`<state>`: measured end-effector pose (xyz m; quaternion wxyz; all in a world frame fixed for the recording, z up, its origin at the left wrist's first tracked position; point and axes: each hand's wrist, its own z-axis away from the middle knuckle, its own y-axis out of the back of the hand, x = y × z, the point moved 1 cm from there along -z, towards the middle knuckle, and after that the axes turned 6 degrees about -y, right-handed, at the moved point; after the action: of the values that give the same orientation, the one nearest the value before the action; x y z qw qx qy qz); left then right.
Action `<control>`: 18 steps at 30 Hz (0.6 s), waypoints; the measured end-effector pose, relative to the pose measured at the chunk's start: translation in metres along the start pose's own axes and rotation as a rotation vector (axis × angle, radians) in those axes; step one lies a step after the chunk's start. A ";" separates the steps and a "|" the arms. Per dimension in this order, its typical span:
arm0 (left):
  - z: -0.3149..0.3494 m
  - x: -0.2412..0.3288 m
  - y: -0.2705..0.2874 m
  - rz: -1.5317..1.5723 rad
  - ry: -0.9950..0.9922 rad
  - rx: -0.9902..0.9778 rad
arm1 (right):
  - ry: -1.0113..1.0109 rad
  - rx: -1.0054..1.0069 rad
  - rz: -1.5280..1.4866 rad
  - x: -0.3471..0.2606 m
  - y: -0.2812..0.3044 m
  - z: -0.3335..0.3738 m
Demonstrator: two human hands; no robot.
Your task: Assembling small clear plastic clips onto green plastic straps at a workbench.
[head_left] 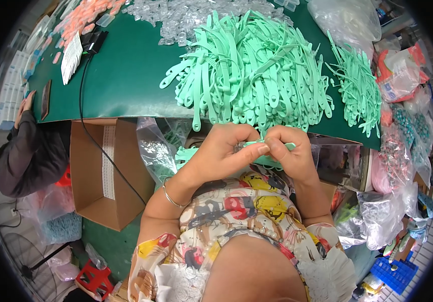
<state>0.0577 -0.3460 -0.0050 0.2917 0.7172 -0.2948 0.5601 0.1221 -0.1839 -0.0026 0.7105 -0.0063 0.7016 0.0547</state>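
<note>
My left hand and my right hand meet at the table's near edge. Both are closed, thumbs and fingertips pinching a mint-green plastic strap between them. Part of that strap is hidden by my fingers. Just beyond my hands rises a large heap of mint-green plastic straps, ribbed and with small holes at their ends. More green straps lie below my hands, by my left wrist and in front of my body.
A smaller pile of green straps lies at the right. Clear plastic pieces and orange pieces cover the table's far side. A black cable hangs past a cardboard box. Another person's sleeve shows at left.
</note>
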 end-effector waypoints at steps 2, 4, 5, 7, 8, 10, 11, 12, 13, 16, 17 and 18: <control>0.001 -0.007 -0.001 0.065 -0.054 0.008 | -0.011 -0.039 -0.038 0.001 -0.001 0.000; 0.002 -0.011 -0.003 0.131 -0.111 0.012 | -0.021 -0.073 -0.075 0.004 -0.002 0.001; 0.003 -0.013 -0.005 0.307 -0.013 -0.040 | 0.039 -0.091 -0.182 0.010 -0.004 0.002; 0.004 -0.016 -0.009 0.482 0.084 -0.090 | 0.100 -0.112 -0.288 0.018 -0.007 0.005; 0.004 -0.019 -0.011 0.596 0.078 -0.073 | 0.055 -0.104 -0.454 0.021 -0.010 0.007; 0.006 -0.025 -0.014 0.710 0.073 -0.056 | 0.010 -0.096 -0.620 0.022 -0.015 0.008; 0.008 -0.029 -0.016 0.771 0.089 -0.037 | 0.007 -0.068 -0.661 0.022 -0.018 0.008; 0.009 -0.031 -0.016 0.832 0.105 -0.017 | 0.004 -0.041 -0.701 0.022 -0.019 0.007; 0.009 -0.028 -0.014 0.831 0.103 -0.016 | 0.004 -0.043 -0.701 0.023 -0.017 0.007; 0.007 -0.017 -0.010 0.800 0.220 -0.005 | 0.052 -0.019 -0.483 0.021 -0.014 0.005; 0.006 -0.014 -0.009 0.749 0.244 0.020 | 0.003 0.107 -0.439 0.014 -0.017 0.002; 0.005 -0.012 -0.008 0.697 0.266 0.046 | -0.047 0.230 -0.393 0.009 -0.019 0.000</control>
<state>0.0644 -0.3431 -0.0184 0.1030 0.5011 -0.4681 0.7205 0.1237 -0.2018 -0.0130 0.7196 -0.0604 0.6717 -0.1652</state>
